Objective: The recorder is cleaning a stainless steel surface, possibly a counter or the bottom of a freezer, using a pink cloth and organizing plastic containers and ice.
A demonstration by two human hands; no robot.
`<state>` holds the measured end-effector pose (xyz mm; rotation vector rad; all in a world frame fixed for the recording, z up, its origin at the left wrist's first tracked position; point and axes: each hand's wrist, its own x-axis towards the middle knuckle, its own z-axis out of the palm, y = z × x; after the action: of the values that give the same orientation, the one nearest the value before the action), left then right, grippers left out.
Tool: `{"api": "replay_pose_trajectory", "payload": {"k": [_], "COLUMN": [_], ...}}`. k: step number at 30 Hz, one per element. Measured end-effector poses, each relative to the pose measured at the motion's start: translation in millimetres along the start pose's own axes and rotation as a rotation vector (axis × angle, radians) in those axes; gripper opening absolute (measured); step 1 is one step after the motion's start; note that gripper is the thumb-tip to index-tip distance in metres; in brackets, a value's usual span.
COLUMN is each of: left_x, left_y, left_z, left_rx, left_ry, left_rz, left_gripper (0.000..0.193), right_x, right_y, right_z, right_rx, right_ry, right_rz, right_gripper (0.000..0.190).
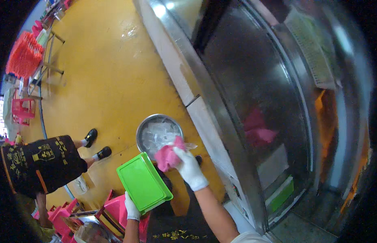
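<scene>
My left hand (132, 208), in a white glove, grips a bright green plastic box (144, 183) by its near edge; a flat, ridged face of the box is turned up towards me. A pink cloth (167, 158) is bunched in my white-gloved right hand (190, 168). Just beyond the cloth is a round metal basin (139, 130), low against the yellow floor. Clear, shiny pieces (159, 132) fill it; whether they are ice or plastic I cannot tell. The cloth and my right hand cover part of its near right rim.
A stainless-steel cabinet (206, 76) with dark, reflective panels runs along my right. At left stands a person in a black apron (42, 164). Pink plastic stools (115, 206) crowd the near left, and a red-orange stack (25, 56) rests on a metal-legged stand farther off.
</scene>
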<state>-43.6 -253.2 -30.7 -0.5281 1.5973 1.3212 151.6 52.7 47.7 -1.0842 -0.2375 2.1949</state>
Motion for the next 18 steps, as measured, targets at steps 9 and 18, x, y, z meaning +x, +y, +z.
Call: {"api": "replay_pose_trajectory", "payload": {"k": [9, 18], "left_x": [-61, -105], "left_y": [13, 46], "left_z": [138, 334], "left_rx": [-0.076, 0.052], "left_ry": [-0.363, -0.413], "left_rz": [0.048, 0.196], "left_gripper": [0.047, 0.044], "right_x": [-7, -141], "right_y": [-259, -198], "right_z": [-42, -97], "right_rx": [0.281, -0.446], "right_ry": [-0.119, 0.13], "right_rz": [-0.401, -0.279], "right_gripper": [0.048, 0.062]}}
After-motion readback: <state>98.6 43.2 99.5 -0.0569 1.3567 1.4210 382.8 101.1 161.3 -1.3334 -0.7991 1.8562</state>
